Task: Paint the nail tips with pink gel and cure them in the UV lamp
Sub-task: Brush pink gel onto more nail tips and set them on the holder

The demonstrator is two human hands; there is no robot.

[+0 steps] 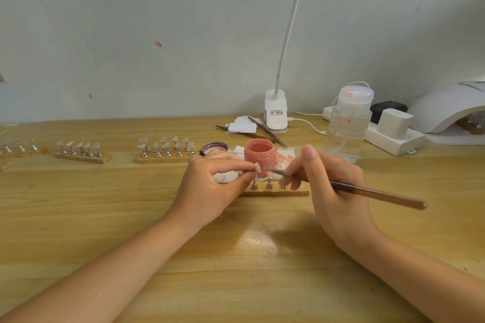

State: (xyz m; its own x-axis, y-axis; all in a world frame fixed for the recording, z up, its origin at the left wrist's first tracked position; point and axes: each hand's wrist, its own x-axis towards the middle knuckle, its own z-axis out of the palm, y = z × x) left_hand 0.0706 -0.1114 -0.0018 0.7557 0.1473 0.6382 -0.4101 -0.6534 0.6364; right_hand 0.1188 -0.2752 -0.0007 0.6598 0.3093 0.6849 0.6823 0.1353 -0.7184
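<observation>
My left hand (212, 186) pinches a small metal holder with a pale nail tip (257, 167) on its end, just in front of the open pink gel jar (259, 152). My right hand (330, 186) grips a brown brush (367, 191); its bristle end points left, very close to the nail tip. Below the hands lies a wooden strip (275, 193) with metal holders (268, 184) standing on it. The white UV lamp (446, 110) sits at the far right edge of the table.
More wooden strips with nail tips on holders (168, 151) (81, 151) (18, 148) line the left side. The jar lid (214, 147), a stained tissue (284, 155), a clear pump bottle (349, 123), a clip lamp (275, 113), spare brushes (265, 134) and a power strip (388, 134) stand behind.
</observation>
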